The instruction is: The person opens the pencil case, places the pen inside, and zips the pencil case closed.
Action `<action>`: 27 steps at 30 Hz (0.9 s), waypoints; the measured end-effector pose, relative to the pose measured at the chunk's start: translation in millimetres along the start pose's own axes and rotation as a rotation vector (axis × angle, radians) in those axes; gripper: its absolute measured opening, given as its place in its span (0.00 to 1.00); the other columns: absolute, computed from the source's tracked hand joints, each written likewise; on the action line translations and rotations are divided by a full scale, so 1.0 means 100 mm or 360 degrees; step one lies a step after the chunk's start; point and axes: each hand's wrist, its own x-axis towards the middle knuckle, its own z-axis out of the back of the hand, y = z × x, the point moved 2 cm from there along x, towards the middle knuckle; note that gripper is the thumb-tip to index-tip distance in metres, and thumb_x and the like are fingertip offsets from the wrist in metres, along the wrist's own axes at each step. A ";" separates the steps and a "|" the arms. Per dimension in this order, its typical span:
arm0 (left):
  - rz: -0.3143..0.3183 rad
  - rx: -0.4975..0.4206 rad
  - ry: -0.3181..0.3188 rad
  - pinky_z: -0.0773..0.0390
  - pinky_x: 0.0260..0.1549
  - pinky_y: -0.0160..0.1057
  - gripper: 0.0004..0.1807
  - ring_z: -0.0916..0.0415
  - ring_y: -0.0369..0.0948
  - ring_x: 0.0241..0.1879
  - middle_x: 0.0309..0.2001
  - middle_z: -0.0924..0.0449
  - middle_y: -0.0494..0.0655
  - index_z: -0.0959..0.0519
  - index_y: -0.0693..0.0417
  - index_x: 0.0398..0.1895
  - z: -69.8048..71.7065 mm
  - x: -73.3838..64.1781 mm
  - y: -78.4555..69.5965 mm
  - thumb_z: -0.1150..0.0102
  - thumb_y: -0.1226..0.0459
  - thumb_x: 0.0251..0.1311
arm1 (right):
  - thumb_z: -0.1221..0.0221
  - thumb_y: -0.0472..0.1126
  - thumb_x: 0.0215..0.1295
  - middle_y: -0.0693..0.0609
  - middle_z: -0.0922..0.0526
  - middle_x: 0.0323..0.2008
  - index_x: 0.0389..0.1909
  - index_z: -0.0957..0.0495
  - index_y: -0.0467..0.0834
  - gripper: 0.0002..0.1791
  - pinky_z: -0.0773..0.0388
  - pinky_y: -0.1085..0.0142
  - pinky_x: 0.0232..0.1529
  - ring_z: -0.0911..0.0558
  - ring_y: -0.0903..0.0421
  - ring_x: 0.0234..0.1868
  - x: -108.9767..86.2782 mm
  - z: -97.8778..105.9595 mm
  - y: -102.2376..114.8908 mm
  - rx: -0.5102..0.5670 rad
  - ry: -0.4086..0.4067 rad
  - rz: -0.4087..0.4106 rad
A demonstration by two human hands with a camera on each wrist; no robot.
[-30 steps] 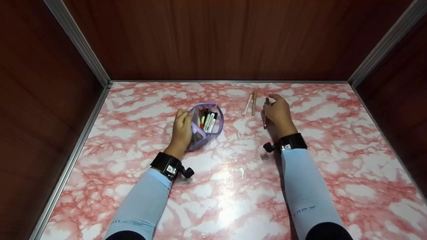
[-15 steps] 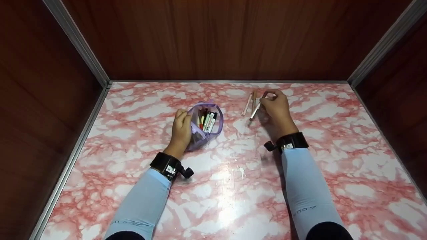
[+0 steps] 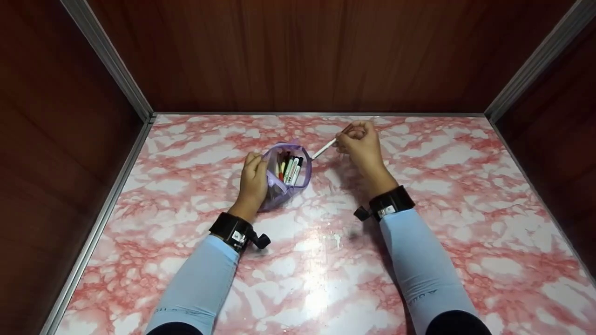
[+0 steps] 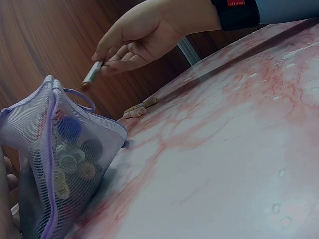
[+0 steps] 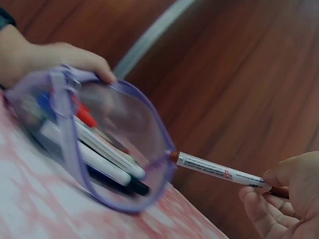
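Observation:
A purple mesh pencil case stands with its zipped mouth open toward the right, several markers inside. My left hand grips its left side, fingers curled over the edge. Between thumb and fingers, my right hand pinches a white marker by its brown capped end. That marker is tilted, its other brown end pointing down-left at the case's rim; in the right wrist view the tip overlaps the rim, and contact cannot be told. Two more pens lie on the table beyond, hidden from the head view by my right hand.
The table has a red-and-white marbled top. Dark wood panels with metal edging close it in at the back, left and right.
My right hand has lifted the white marker off the table, turned it and carried it left to the case's mouth. The left hand and the pencil case have stayed put.

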 end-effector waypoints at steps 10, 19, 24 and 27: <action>0.0025 -0.0028 0.0015 0.25 0.55 0.36 0.18 0.30 0.42 0.51 0.51 0.26 0.55 0.15 0.74 0.44 0.01 -0.08 -0.33 0.51 0.67 0.83 | 0.30 0.25 0.72 0.52 0.11 0.31 0.50 0.28 0.43 0.18 0.05 0.53 0.43 0.07 0.54 0.30 -0.22 -0.41 -0.18 -0.0071 0.0185 -0.0072; -0.0035 -0.0074 -0.0030 0.25 0.56 0.38 0.17 0.29 0.43 0.51 0.48 0.26 0.51 0.14 0.71 0.42 0.01 -0.08 -0.29 0.51 0.67 0.81 | 0.36 0.24 0.72 0.48 0.09 0.38 0.76 0.23 0.32 0.31 0.07 0.61 0.39 0.10 0.51 0.32 -0.36 -0.61 -0.29 -0.0265 0.0403 -0.0055; -0.0021 -0.0085 -0.0022 0.26 0.54 0.34 0.17 0.30 0.39 0.50 0.49 0.26 0.51 0.14 0.72 0.42 0.02 -0.08 -0.32 0.52 0.69 0.82 | 0.37 0.24 0.73 0.48 0.10 0.40 0.76 0.25 0.32 0.31 0.06 0.58 0.40 0.09 0.45 0.39 -0.39 -0.66 -0.29 -0.0180 0.0423 -0.0103; -0.0041 -0.0093 -0.0032 0.27 0.52 0.33 0.17 0.31 0.39 0.48 0.48 0.26 0.51 0.16 0.72 0.41 0.02 -0.08 -0.33 0.52 0.70 0.83 | 0.36 0.26 0.74 0.52 0.10 0.36 0.63 0.22 0.37 0.19 0.06 0.56 0.41 0.08 0.47 0.39 -0.38 -0.65 -0.28 -0.0047 0.0316 -0.0147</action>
